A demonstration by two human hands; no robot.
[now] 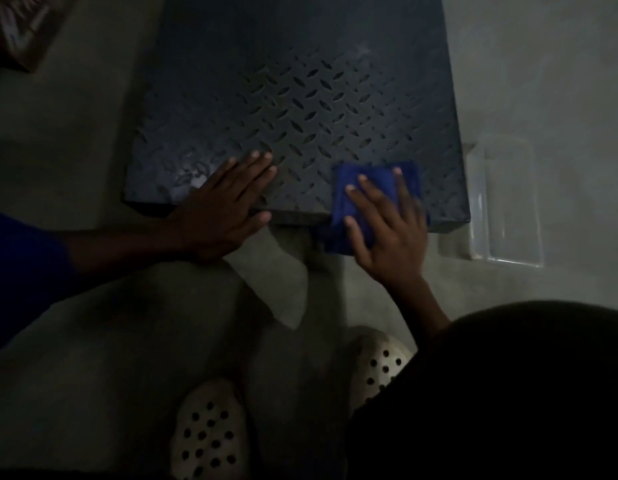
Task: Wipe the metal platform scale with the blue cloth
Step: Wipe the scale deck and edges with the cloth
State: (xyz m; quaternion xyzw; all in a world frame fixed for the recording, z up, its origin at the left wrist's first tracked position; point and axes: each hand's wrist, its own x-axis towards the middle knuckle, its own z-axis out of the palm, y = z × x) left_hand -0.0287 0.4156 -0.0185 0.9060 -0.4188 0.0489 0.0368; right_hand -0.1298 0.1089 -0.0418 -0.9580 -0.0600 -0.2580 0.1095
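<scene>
Dim light, so we are reading the scene slowly. The metal platform scale is lying flat on the floor just ahead of the person, its patterned top running away from the camera toward the far side of the view. The left hand is resting flat on the near edge, fingers straight and holding nothing, apparently bracing. The right hand is pressing down with spread, straight fingers on the blue cloth, which is sitting at the near right corner and draping a little over the front edge. We are judging the wipe to be under way at that corner, with most of the plate lying beyond and to the left of the cloth. That is the relation we are watching: the unwiped stretch is extending away from the right hand along the plate's long direction, so the right hand is the nearer one to carry it. A clear plastic tray is sitting on the floor just beside the scale's right edge, and pale perforated shoes are showing below.
</scene>
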